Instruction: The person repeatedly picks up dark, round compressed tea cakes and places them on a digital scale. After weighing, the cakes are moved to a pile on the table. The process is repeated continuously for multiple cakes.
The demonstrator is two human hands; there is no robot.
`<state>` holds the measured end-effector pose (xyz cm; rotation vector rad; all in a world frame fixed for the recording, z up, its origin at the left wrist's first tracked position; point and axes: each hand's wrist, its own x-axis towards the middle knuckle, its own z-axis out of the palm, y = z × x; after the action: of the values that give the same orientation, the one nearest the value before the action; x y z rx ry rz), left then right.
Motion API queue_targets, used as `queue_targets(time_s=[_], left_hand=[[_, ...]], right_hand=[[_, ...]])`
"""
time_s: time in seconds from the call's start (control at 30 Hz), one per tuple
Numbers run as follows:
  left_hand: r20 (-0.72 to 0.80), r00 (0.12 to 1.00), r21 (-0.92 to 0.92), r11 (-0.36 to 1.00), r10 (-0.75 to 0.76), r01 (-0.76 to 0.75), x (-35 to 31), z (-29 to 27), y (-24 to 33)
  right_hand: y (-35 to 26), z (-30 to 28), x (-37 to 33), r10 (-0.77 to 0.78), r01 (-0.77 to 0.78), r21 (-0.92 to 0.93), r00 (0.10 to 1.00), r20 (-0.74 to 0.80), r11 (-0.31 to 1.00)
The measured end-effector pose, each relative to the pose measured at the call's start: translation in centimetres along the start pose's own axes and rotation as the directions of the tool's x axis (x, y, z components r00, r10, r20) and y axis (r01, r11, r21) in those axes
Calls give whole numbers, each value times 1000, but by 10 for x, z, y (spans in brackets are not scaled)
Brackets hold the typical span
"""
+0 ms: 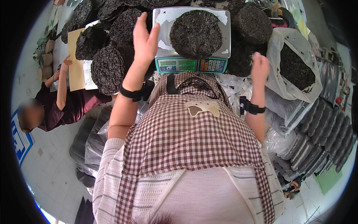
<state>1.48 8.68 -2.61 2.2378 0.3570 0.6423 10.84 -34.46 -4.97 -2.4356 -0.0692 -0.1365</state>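
Note:
A round, dark disc of what looks like dried seaweed (196, 34) lies flat on the pale platform of a digital scale (160, 33), whose teal front carries a lit display and keypad. My left hand (146, 40) is raised at the platform's left edge, thumb and fingers apart, holding nothing. Off to the right of the scale, my right hand (260, 69) hovers with loosely bent fingers and nothing visible in it. It is nearest to an open clear plastic bag (275, 48) that holds a dark disc (296, 69). Neither hand touches the disc on the scale.
More seaweed discs (108, 69) are heaped left of the scale, and another disc (254, 24) sits at its right. A person (56, 102) at the left reaches toward a tan folder (76, 61). Stacked bagged discs (317, 130) stand at the right, dark packages (89, 138) at lower left.

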Motion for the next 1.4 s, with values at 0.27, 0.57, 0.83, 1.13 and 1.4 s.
queue_targets(time_s=[0.27, 0.57, 0.83, 1.13, 1.4], left_hand=[[164, 986, 196, 980, 3, -36, -31, 93, -11], [14, 998, 189, 980, 57, -59, 7, 31, 30], [88, 982, 654, 753, -170, 71, -61, -153, 30], [260, 883, 639, 755, -392, 147, -94, -179, -25], [287, 854, 455, 846, -434, 278, -113, -210, -74]], right_hand=[[-79, 96, -11, -81, 131, -195, 966, 246, 972], [-118, 173, 135, 131, -353, 872, 935, 328, 339], [-60, 101, 201, -87, 23, 248, 964, 250, 968], [88, 35, 186, -333, 445, -276, 868, 369, 852], [110, 40, 197, -316, 389, -174, 886, 338, 904]])
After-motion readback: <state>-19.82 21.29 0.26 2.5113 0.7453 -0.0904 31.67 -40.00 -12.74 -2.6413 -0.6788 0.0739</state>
